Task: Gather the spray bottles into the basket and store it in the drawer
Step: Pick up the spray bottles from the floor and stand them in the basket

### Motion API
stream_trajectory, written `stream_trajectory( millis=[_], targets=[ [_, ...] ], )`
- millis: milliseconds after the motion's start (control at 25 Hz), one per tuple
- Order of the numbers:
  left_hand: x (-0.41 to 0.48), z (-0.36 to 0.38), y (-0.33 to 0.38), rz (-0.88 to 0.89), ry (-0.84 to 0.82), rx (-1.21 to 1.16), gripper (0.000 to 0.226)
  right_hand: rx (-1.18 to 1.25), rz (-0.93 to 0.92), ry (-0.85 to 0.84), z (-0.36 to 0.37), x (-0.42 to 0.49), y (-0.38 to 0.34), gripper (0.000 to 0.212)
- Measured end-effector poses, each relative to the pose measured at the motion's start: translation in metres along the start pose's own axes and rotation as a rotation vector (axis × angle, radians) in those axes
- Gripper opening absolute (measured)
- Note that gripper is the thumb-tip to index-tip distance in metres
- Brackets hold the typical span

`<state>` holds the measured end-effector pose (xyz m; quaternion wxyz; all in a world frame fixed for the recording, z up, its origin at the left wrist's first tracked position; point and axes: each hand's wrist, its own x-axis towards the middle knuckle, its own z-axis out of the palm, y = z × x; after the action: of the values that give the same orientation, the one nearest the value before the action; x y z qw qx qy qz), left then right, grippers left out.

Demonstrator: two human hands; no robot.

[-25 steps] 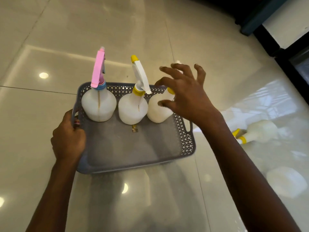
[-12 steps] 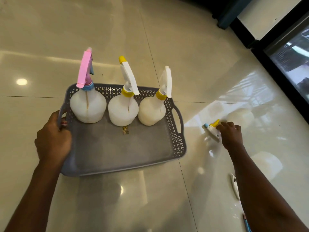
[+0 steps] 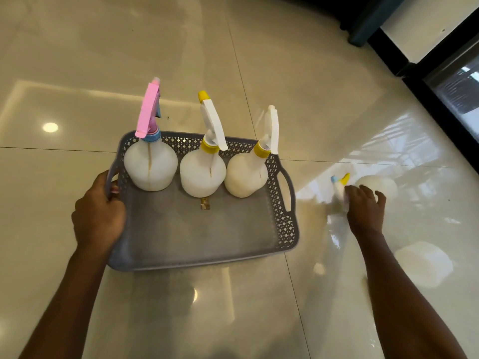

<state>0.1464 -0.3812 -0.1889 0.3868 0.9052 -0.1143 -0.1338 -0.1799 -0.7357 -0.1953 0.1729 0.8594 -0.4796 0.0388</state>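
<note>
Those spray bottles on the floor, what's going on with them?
A person is collecting them. The left hand grips the handle of a grey basket with three bottles standing along its far side. The right hand is on a fourth bottle lying on the floor; another lies nearer.

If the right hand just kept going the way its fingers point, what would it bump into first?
Probably the spray bottle lying on the floor: the right hand is at its sprayer head already, with the white body just beyond the fingertips. Whether they touch is blurred.

No text, label, brand or number can be read: the spray bottles (image 3: 202,172) are plain white, and the basket (image 3: 282,224) bears no lettering.
</note>
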Motion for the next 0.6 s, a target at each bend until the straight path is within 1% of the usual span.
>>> stream_trajectory(
  millis=[40, 80, 160, 200, 240, 280, 320, 360, 440, 520, 600],
  targets=[
    [-0.001, -0.001, 0.001, -0.002, 0.002, -0.001, 0.038, 0.075, 0.075, 0.091, -0.014, 0.003, -0.009, 0.036],
    [-0.001, -0.001, 0.002, -0.004, 0.000, 0.001, 0.038, 0.199, 0.167, 0.199, -0.033, 0.006, -0.018, 0.034],
    [-0.002, -0.002, 0.004, -0.011, -0.002, 0.007, 0.038, 0.588, 0.363, 0.400, -0.084, 0.010, -0.034, 0.027],
    [-0.002, -0.003, 0.004, -0.017, 0.001, 0.006, 0.038, 0.793, 0.406, 0.457, -0.111, 0.008, -0.038, 0.025],
    [-0.002, -0.003, 0.004, -0.021, 0.003, 0.006, 0.038, 0.942, 0.390, 0.469, -0.138, 0.004, -0.040, 0.023],
    [-0.002, -0.002, 0.004, -0.022, 0.003, 0.008, 0.038, 1.068, 0.322, 0.429, -0.165, -0.002, -0.042, 0.019],
    [-0.001, -0.001, 0.005, -0.020, 0.002, 0.012, 0.039, 1.216, 0.225, 0.333, -0.190, -0.010, -0.046, 0.017],
    [-0.001, -0.001, 0.004, -0.017, 0.002, 0.016, 0.039, 1.353, 0.125, 0.215, -0.210, -0.019, -0.054, 0.019],
    [-0.003, 0.000, 0.004, -0.012, 0.003, 0.016, 0.038, 1.542, -0.030, -0.009, -0.235, -0.035, -0.079, 0.024],
    [-0.003, 0.001, 0.004, -0.008, 0.004, 0.013, 0.037, 1.578, -0.095, -0.201, -0.236, -0.045, -0.112, 0.025],
    [-0.003, 0.003, 0.004, -0.005, 0.004, 0.004, 0.037, 1.513, -0.132, -0.328, -0.223, -0.056, -0.146, 0.028]
  ],
)
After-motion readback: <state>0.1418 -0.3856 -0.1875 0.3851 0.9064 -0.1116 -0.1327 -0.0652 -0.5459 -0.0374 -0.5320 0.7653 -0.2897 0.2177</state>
